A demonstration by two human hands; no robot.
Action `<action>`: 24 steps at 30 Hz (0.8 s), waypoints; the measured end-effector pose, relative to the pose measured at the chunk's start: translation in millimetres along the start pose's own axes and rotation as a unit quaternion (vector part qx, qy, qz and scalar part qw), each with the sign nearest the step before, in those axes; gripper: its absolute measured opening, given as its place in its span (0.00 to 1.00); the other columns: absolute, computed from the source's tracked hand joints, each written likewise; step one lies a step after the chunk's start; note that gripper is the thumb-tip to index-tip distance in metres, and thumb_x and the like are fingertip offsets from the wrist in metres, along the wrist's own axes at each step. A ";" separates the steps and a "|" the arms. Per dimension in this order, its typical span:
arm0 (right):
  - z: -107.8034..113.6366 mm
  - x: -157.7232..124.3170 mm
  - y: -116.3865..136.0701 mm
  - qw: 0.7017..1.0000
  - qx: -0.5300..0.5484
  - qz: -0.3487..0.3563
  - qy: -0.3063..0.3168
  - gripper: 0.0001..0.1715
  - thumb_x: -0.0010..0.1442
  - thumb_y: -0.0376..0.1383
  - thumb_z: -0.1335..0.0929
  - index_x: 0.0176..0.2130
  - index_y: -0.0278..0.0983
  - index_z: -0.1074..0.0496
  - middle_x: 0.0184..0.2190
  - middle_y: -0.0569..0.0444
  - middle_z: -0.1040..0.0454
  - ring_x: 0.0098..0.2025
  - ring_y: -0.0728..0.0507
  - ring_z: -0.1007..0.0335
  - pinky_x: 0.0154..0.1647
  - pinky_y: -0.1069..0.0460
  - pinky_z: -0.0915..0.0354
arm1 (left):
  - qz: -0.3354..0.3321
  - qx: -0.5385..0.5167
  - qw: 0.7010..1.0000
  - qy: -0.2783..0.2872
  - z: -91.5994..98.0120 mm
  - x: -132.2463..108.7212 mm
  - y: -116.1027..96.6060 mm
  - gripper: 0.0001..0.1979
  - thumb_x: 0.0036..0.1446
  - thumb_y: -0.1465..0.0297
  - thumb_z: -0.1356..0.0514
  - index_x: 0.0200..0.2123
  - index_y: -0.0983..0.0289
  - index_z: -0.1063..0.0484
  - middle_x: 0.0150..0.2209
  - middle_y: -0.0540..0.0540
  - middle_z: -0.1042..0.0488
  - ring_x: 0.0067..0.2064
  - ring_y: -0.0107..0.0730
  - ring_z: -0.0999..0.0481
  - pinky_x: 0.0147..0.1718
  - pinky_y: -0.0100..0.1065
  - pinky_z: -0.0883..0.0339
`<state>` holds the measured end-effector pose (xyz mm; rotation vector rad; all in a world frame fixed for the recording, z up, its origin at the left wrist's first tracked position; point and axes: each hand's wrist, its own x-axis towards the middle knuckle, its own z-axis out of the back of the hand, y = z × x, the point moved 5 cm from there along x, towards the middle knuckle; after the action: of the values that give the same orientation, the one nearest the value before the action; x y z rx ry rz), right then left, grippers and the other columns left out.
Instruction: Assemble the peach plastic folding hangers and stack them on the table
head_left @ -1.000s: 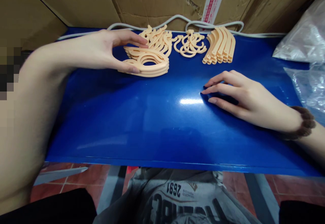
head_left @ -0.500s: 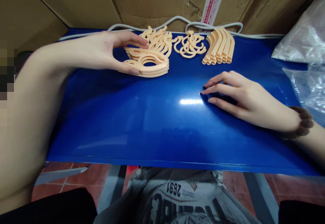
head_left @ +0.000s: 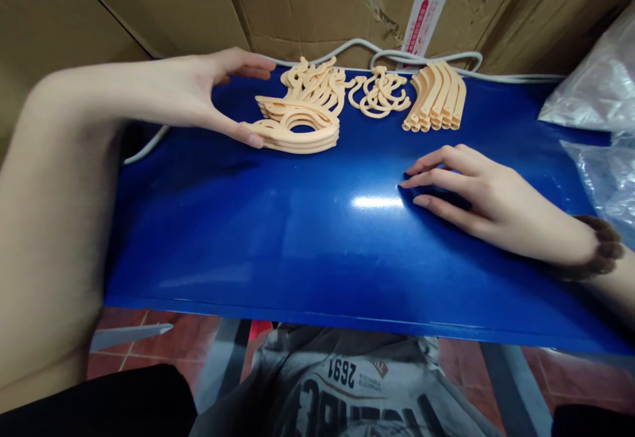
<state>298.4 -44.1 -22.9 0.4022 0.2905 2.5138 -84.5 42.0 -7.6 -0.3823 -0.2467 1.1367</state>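
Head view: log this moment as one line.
left hand: open, thumb at stacked beige pieces | right hand: open, holding nothing, over blue table

Blue tbl (head_left: 297, 245), red tile flr (head_left: 181, 344)

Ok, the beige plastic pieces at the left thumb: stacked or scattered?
Stacked: the beige plastic pieces lie layered, several curved edges showing one above another, by the thumb of the left hand.

Stack (head_left: 308, 141): beige pieces, oval opening
Pose: flat, several layers deep
Place: on the blue table (head_left: 278, 238), toward its back
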 end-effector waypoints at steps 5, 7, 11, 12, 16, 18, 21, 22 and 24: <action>0.1 0.3 1.1 1.000 -0.006 0.008 0.001 0.19 0.75 0.44 0.34 0.54 0.38 0.19 0.54 0.42 0.22 0.54 0.34 0.23 0.58 0.37 0.27 | -0.086 0.048 0.993 -0.059 -11.5 -13.6 -69.3 0.62 0.52 0.28 0.38 0.78 0.61 0.45 0.75 0.60 0.38 0.73 0.56 0.37 0.75 0.61 0.46; 0.7 0.1 0.2 1.000 -0.005 -0.002 0.001 0.19 0.75 0.44 0.34 0.54 0.39 0.19 0.55 0.43 0.22 0.54 0.35 0.22 0.58 0.37 0.27 | -0.207 0.060 0.973 -0.081 -27.3 -21.1 -108.4 0.55 0.62 0.31 0.44 0.75 0.67 0.41 0.75 0.65 0.37 0.76 0.53 0.41 0.78 0.53 0.49; 3.5 -0.5 -3.5 0.999 -0.014 -0.036 0.000 0.19 0.75 0.45 0.35 0.54 0.43 0.19 0.56 0.45 0.21 0.56 0.34 0.22 0.60 0.36 0.27 | -0.275 0.080 0.957 -0.045 -73.8 -27.6 -152.8 0.35 0.76 0.50 0.46 0.74 0.69 0.38 0.76 0.65 0.38 0.79 0.49 0.43 0.78 0.50 0.48; 4.5 -0.5 -4.1 0.999 -0.018 -0.041 -0.001 0.19 0.75 0.45 0.36 0.54 0.43 0.19 0.56 0.45 0.20 0.57 0.34 0.22 0.61 0.36 0.27 | -0.281 0.093 0.955 -0.035 -84.5 -27.9 -158.0 0.31 0.78 0.55 0.47 0.74 0.69 0.38 0.77 0.65 0.39 0.80 0.48 0.44 0.78 0.51 0.48; 7.6 0.0 -4.3 0.999 -0.032 -0.043 -0.003 0.18 0.75 0.43 0.35 0.53 0.42 0.18 0.56 0.46 0.19 0.57 0.33 0.21 0.59 0.36 0.26 | -0.292 0.112 0.950 -0.009 -111.0 -25.6 -163.7 0.28 0.80 0.61 0.51 0.73 0.73 0.38 0.77 0.67 0.39 0.78 0.48 0.41 0.77 0.49 0.45; 8.5 0.4 -3.3 0.999 -0.036 -0.038 -0.003 0.18 0.75 0.42 0.35 0.52 0.42 0.18 0.55 0.46 0.18 0.56 0.33 0.20 0.58 0.36 0.25 | -0.276 0.108 0.955 0.012 -116.1 -22.8 -161.0 0.29 0.81 0.61 0.53 0.74 0.73 0.38 0.77 0.66 0.39 0.78 0.47 0.39 0.77 0.48 0.44; 9.5 0.8 -1.5 0.998 -0.046 -0.032 -0.006 0.18 0.75 0.41 0.35 0.52 0.40 0.18 0.54 0.46 0.17 0.54 0.34 0.19 0.56 0.37 0.25 | -0.270 0.103 0.957 0.027 -116.8 -21.0 -159.6 0.28 0.80 0.60 0.52 0.74 0.71 0.37 0.76 0.65 0.38 0.77 0.47 0.37 0.77 0.48 0.43; 9.6 0.9 -1.2 0.998 -0.053 -0.033 -0.008 0.18 0.75 0.41 0.35 0.52 0.40 0.18 0.53 0.46 0.16 0.54 0.34 0.19 0.55 0.38 0.25 | -0.272 0.105 0.956 0.026 -116.1 -21.0 -160.0 0.28 0.80 0.61 0.52 0.73 0.71 0.36 0.76 0.65 0.38 0.76 0.47 0.36 0.76 0.48 0.43; 9.2 1.2 -0.6 0.997 -0.072 -0.035 -0.009 0.18 0.76 0.41 0.36 0.52 0.40 0.18 0.53 0.47 0.16 0.53 0.34 0.18 0.53 0.39 0.25 | -0.276 0.113 0.954 0.023 -115.0 -21.4 -161.0 0.28 0.80 0.61 0.51 0.73 0.72 0.36 0.76 0.66 0.37 0.76 0.48 0.35 0.76 0.47 0.42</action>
<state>300.9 -41.8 -14.2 0.3495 0.1145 2.4421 84.6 -56.2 -44.9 -0.1215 -0.1643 0.5946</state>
